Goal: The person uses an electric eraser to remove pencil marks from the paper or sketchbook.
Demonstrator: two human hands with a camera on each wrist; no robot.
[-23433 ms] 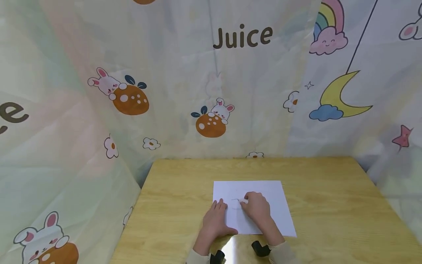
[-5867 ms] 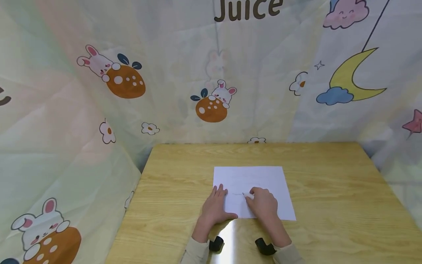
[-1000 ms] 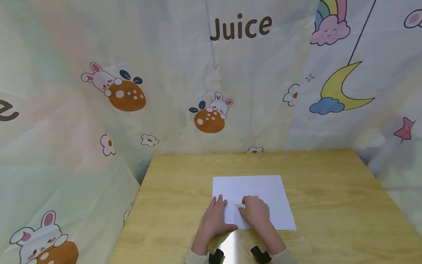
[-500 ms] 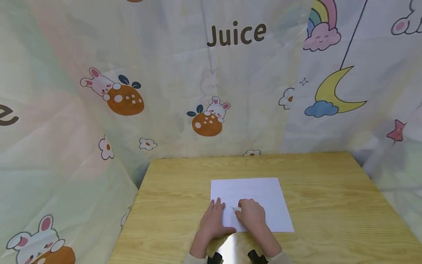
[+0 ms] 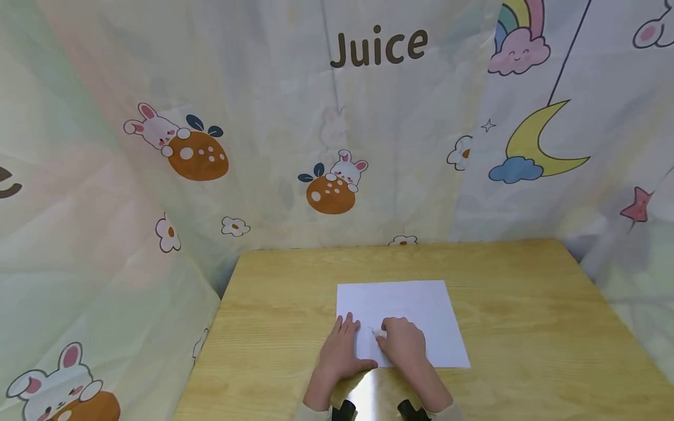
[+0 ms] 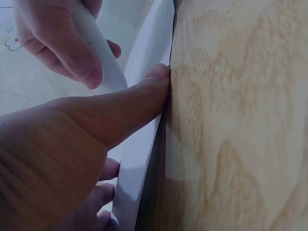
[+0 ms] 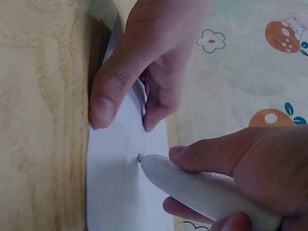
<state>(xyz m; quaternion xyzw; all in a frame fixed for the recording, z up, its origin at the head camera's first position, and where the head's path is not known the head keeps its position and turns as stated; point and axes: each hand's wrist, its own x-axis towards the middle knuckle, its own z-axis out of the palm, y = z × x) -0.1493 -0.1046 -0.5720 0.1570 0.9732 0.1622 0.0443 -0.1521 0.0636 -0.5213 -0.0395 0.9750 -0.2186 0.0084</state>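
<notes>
A sheet of white paper (image 5: pixel 434 316) lies on the wooden table. My left hand (image 5: pixel 339 352) rests on its left part with fingers spread, the thumb (image 6: pixel 130 106) along the near edge. My right hand (image 5: pixel 404 344) grips a thick white electric eraser (image 7: pixel 197 187) between thumb and curled fingers. The eraser is tilted, its small grey tip (image 7: pixel 141 158) right at the paper by a faint short mark. In the left wrist view, the eraser's white body (image 6: pixel 107 62) shows behind my left thumb. The palm side of my right hand is hidden in the head view.
The wooden table (image 5: pixel 284 310) spreads around the paper on all sides. Printed fabric (image 5: pixel 263 117) hangs behind and beside it. Black wrist mounts (image 5: pixel 413 410) sit at both cuffs near the front.
Two pencil-like lines showed on the paper at first; the upper one vanished, then the lower one shrank to a faint trace. The eraser has shifted slightly left. My left hand stays put.
</notes>
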